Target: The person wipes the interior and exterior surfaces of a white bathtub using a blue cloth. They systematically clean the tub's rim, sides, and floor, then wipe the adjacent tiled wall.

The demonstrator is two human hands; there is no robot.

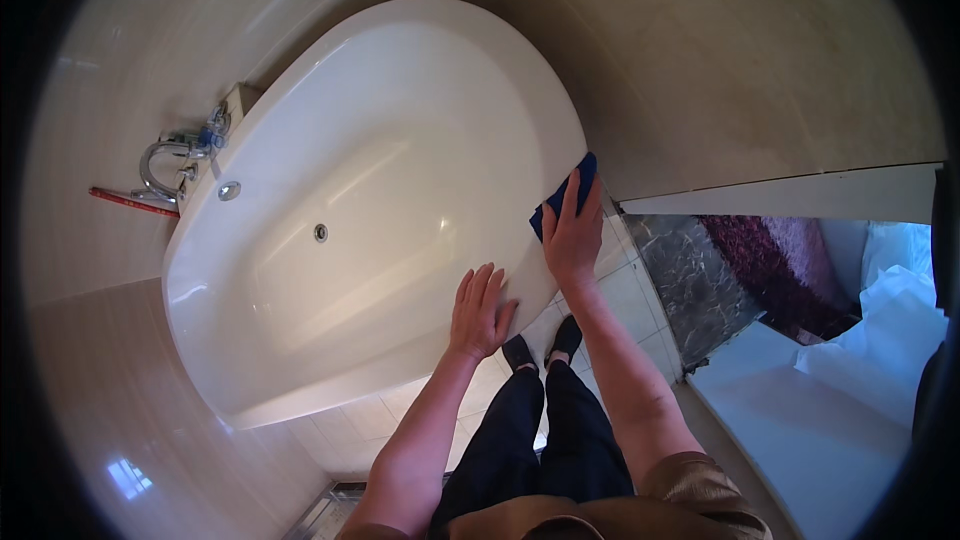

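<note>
A white corner bathtub fills the middle of the view, with a metal drain in its floor and a round overflow cover on its inner wall. My right hand presses a folded dark blue cloth on the tub's right rim, its fingers over the cloth. Nearer to me, my left hand rests on the front rim, holding nothing, fingers pointing towards the basin and thumb apart.
A chrome faucet stands at the tub's left edge beside a red strip-like item. Tiled walls border the tub. To the right, a doorway shows dark marbled flooring, a purple shaggy rug and a white door.
</note>
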